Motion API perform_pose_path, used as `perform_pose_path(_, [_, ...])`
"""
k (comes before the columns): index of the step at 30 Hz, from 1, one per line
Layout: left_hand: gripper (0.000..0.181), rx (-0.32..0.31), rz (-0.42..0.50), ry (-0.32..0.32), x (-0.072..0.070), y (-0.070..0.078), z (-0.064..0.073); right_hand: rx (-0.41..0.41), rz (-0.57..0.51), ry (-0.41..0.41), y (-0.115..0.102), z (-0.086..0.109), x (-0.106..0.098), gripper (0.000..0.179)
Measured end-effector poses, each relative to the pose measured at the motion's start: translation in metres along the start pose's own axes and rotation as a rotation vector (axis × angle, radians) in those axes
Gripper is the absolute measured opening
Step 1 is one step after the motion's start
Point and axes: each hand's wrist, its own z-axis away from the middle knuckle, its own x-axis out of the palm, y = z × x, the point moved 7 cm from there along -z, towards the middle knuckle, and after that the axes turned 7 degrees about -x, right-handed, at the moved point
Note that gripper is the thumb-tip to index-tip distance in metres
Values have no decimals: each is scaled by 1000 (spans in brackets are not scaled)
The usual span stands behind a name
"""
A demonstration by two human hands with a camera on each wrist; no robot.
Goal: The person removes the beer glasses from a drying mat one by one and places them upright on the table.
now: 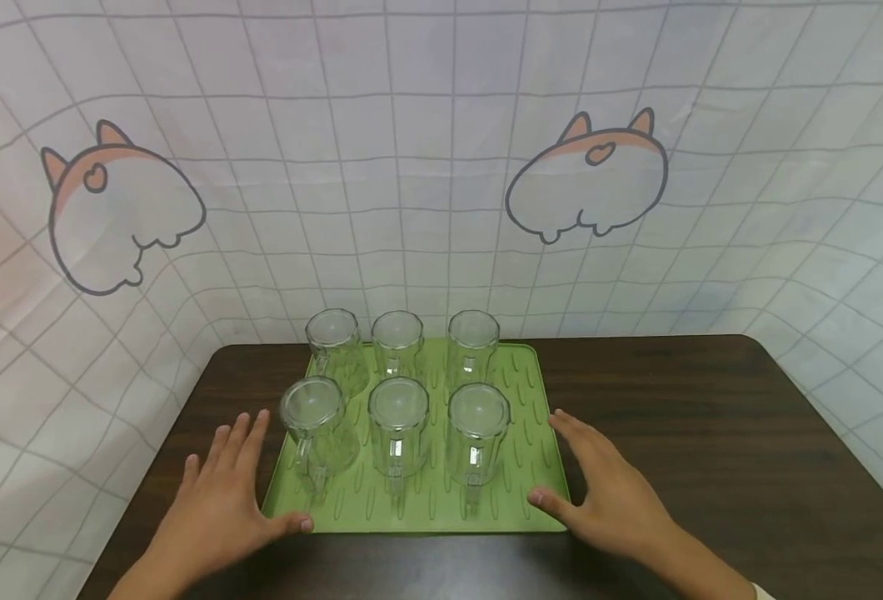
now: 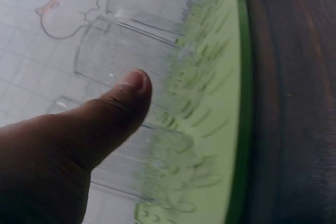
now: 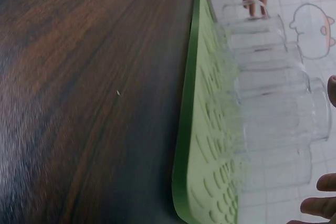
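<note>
Several clear glass mugs stand bottom-up in two rows on a green ribbed drying mat (image 1: 520, 500), most handles facing the front. The front row holds a left mug (image 1: 321, 433), a middle mug (image 1: 399, 425) and a right mug (image 1: 477, 429). My left hand (image 1: 217, 492) spreads its fingers beside the mat's left edge, thumb overlapping the front left corner in the head view. Nearest to it is the left front mug. On the other side my right hand (image 1: 614, 492) has its fingers extended, thumb and fingertips over the mat's right edge. Neither hand holds anything.
The mat lies on a dark wood-grain table (image 1: 674, 400), left of its middle. Behind and at both sides hangs a white grid-patterned curtain (image 1: 381, 208) with cartoon animal drawings. Three more mugs form the back row, including a back right mug (image 1: 474, 342).
</note>
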Motion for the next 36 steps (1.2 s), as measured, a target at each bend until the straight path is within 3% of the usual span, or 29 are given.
perform_pose_path(7, [140,-24,5,-82,28,-13,4,34,-49,-4,-1,0,14,83])
perform_pose_path(21, [128,-82,18,-274,56,-34,1,41,-189,-6,-12,-4,31,75])
perform_pose_path(24, [128,-90,22,-274,60,-37,1,28,-195,-4,-16,-6,33,71])
perform_pose_path(29, [131,-84,20,-222,60,-37,0,10,-227,-6,-22,-9,38,65])
perform_pose_path(36, [129,-79,9,-209,61,-38,-2,-37,-326,22,-30,-11,43,53])
